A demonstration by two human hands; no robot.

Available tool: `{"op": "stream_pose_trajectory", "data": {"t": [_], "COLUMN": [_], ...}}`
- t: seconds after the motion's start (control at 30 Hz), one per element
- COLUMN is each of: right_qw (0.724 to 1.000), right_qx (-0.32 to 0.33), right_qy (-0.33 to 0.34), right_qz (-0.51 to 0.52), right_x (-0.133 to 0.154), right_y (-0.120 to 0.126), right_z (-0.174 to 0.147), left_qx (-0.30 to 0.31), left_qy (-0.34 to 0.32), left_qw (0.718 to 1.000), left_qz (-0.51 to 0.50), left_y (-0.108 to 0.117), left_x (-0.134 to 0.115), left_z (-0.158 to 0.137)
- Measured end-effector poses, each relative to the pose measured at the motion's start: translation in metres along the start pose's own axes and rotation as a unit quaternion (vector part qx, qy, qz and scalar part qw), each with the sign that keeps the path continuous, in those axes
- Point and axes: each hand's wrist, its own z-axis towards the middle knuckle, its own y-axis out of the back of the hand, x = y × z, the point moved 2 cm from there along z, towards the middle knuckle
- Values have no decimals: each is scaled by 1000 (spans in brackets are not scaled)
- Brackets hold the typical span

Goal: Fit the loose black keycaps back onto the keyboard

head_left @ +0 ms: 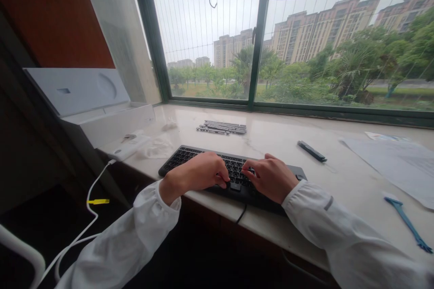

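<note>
A black keyboard (233, 170) lies along the near edge of the sill, many of its key positions bare of caps. Over its middle, my left hand (200, 171) has its fingers curled down, the tips close together at the lower key rows beside a wide key (235, 187). To the right, my right hand (271, 176) bends over the keys with thumb and finger brought together near the bare switches. Anything small between either hand's fingertips is hidden. Behind the keyboard, loose dark keycaps (222, 127) lie grouped in rows.
An opened white box (108, 119) stands at the left, near a white power strip (127, 149) with a cable and crumpled clear plastic (156, 148). A black narrow tool (312, 151), paper sheets (389, 162) and a blue back scratcher-like stick (408, 223) lie at right.
</note>
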Motion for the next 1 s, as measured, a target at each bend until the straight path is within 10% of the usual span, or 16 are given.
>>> {"op": "stream_pose_trajectory", "data": {"t": [0.67,1.0], "right_qw": [1000,1000], "right_qx": [-3,-13], "right_qy": [6,13], "right_qz": [-14,6], "right_x": [4,2], "right_y": [1,-1], "right_z": [0,1], "left_qx": [60,-89], "left_qy": [6,37], "left_qw": [993,989], "left_qz": [-102,-115], "left_y": [-6,-15], "left_x": [12,9], "left_z": [16,-20]}}
